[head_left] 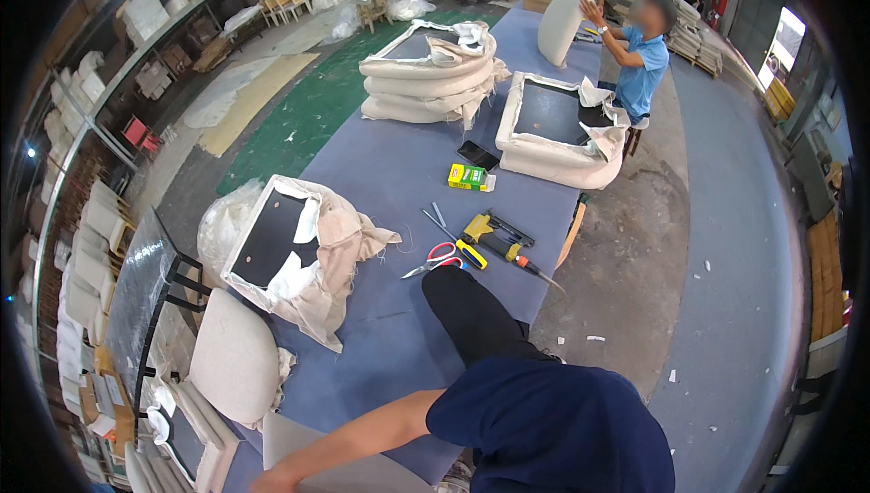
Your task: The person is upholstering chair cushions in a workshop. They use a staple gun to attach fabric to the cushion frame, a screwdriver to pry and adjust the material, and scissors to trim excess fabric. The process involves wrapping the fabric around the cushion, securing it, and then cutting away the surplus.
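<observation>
Three tools: I count one pair of scissors (439, 259), one yellow-handled screwdriver (470, 256) and one yellow-and-black air gun (498, 235)
Small items: one green-and-yellow box (468, 177), one dark phone (478, 156)
Left hand (275, 480): arm stretched low to the left, hand at the lower edge (fingers cropped, so I cannot tell whether they grip)
Pale grey cushion (288, 436): one, partly behind that forearm, at the near end
Table (390, 352): blue-grey; beyond it, one co-worker (642, 65) steadies a padded panel (556, 31)
Floor (648, 239): grey, white scraps scattered

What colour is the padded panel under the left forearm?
The padded panel is pale greyish beige; head view shows it.
</observation>
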A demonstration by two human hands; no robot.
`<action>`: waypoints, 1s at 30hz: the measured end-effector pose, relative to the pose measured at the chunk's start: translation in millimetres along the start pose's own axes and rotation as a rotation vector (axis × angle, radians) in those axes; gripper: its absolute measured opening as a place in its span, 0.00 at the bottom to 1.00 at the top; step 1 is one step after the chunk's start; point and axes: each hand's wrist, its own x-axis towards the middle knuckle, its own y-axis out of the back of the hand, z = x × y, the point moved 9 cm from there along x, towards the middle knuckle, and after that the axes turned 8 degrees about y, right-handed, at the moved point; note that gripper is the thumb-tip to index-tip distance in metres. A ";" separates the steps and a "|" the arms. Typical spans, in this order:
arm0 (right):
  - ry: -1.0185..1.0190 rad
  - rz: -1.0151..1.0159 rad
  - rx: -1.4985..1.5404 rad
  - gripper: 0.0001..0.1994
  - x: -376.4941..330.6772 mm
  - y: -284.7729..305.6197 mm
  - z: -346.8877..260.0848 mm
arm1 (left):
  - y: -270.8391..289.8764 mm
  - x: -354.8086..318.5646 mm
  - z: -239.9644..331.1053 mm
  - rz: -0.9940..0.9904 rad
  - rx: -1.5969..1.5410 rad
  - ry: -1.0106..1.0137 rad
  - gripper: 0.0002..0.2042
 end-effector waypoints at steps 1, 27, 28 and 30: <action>-0.028 -0.014 -0.054 0.21 -6.5 -4.2 12.2 | -1.9 1.7 -3.6 -0.018 0.000 0.006 0.38; -0.504 0.586 1.118 0.27 -307.3 -73.5 231.6 | 178.1 -216.9 -250.1 0.124 0.014 0.698 0.54; -0.429 0.543 1.268 0.25 -298.2 -85.5 222.7 | 176.8 -216.8 -254.1 0.162 -0.165 0.783 0.53; -0.341 0.522 1.363 0.23 -292.2 -99.2 210.9 | 184.2 -243.4 -257.8 0.226 -0.328 0.837 0.51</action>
